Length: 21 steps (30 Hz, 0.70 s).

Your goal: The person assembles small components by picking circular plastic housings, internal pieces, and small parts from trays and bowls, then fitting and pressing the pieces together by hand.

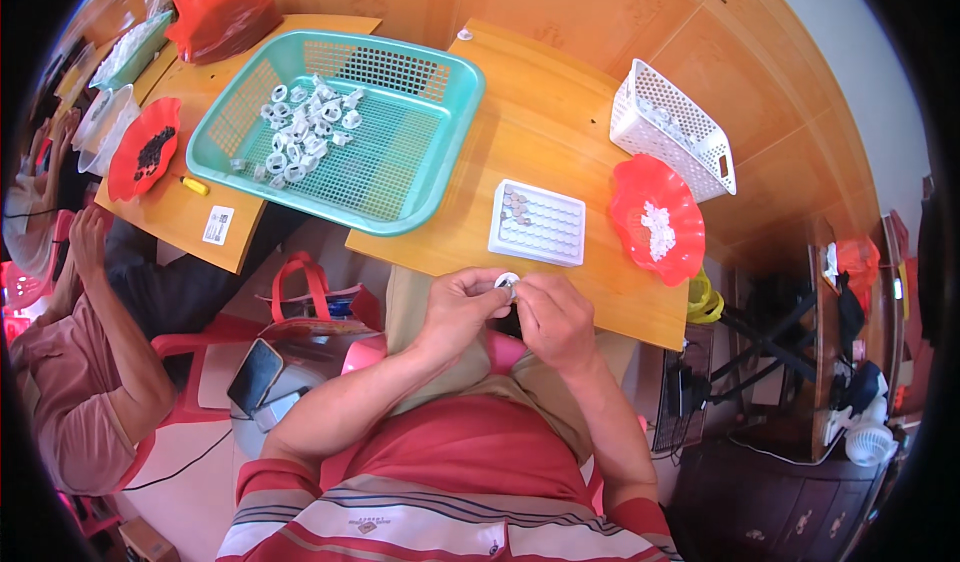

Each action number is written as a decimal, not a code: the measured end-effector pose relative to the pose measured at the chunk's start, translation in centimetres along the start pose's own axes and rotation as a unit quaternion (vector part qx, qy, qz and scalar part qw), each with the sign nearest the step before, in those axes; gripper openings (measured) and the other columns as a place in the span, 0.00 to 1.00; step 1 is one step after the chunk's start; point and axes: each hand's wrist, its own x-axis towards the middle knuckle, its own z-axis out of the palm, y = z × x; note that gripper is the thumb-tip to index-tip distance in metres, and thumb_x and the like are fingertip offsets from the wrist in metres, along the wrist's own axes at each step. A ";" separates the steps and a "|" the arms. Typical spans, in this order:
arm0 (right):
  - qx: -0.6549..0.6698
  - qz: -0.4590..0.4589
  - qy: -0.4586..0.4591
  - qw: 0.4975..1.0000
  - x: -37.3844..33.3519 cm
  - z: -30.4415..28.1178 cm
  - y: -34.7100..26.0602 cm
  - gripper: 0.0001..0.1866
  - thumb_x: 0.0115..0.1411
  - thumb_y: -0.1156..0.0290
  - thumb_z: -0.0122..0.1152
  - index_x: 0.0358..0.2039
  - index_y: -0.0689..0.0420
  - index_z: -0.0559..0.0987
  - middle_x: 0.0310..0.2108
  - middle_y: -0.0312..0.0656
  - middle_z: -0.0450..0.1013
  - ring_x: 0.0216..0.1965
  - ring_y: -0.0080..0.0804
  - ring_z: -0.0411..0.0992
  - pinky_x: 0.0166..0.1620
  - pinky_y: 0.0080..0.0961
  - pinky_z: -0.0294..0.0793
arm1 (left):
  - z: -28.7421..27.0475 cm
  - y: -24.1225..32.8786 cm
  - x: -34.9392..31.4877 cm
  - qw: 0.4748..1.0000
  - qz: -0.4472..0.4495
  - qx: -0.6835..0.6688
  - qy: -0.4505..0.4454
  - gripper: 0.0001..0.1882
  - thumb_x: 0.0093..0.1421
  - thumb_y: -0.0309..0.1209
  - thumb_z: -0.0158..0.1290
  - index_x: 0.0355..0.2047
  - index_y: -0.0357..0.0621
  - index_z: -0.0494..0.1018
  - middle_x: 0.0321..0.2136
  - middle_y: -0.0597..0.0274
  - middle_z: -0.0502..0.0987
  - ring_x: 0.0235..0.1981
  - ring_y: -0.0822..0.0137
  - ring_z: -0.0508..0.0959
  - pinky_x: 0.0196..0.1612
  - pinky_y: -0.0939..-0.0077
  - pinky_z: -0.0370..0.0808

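Observation:
Just past the table's near edge, my left hand [462, 310] pinches a small round white plastic part [507, 280]. The fingertips of my right hand [552, 320] close on the same part from the other side. Whether a smaller piece is between those fingers is hidden. Beyond my hands lies a white compartment tray [556, 224] with several small round greyish discs [515, 206] at its left end. A large green basket [420, 202], to the left, contains many white ring-like plastic parts [300, 132].
On the right are a scalloped red dish [692, 224] of small white pieces and a perforated white basket [722, 162]. At left lie a red dish [125, 152] of dark bits, a yellow-handled tool [195, 186] and a red bag [215, 17]. A co-worker's arm [120, 332] is at far left.

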 end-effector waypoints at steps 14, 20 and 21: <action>-0.029 -0.040 0.016 0.999 -0.2 0.7 -0.5 0.11 0.44 0.87 0.63 0.30 0.62 0.76 0.30 0.43 0.75 0.31 0.41 0.75 0.33 0.31 0.76 | -0.2 -0.6 0.1 1.000 0.018 0.010 -0.002 0.11 0.58 0.19 0.55 0.42 0.30 0.76 0.33 0.59 0.80 0.32 0.75 0.79 0.36 0.83 0.77; -0.031 -0.048 0.006 0.998 -0.6 0.9 -0.2 0.11 0.44 0.86 0.63 0.30 0.62 0.76 0.31 0.43 0.75 0.31 0.42 0.75 0.33 0.32 0.76 | -0.2 -0.8 0.2 1.000 0.021 0.011 0.005 0.11 0.58 0.19 0.55 0.42 0.30 0.76 0.32 0.60 0.80 0.31 0.75 0.78 0.35 0.83 0.77; -0.030 -0.048 0.006 0.998 -0.7 0.9 -0.1 0.11 0.44 0.86 0.63 0.30 0.62 0.76 0.31 0.43 0.75 0.31 0.42 0.75 0.33 0.32 0.76 | -0.2 -0.8 0.2 1.000 0.020 0.011 0.005 0.11 0.58 0.19 0.55 0.42 0.30 0.76 0.32 0.60 0.80 0.31 0.75 0.78 0.35 0.83 0.77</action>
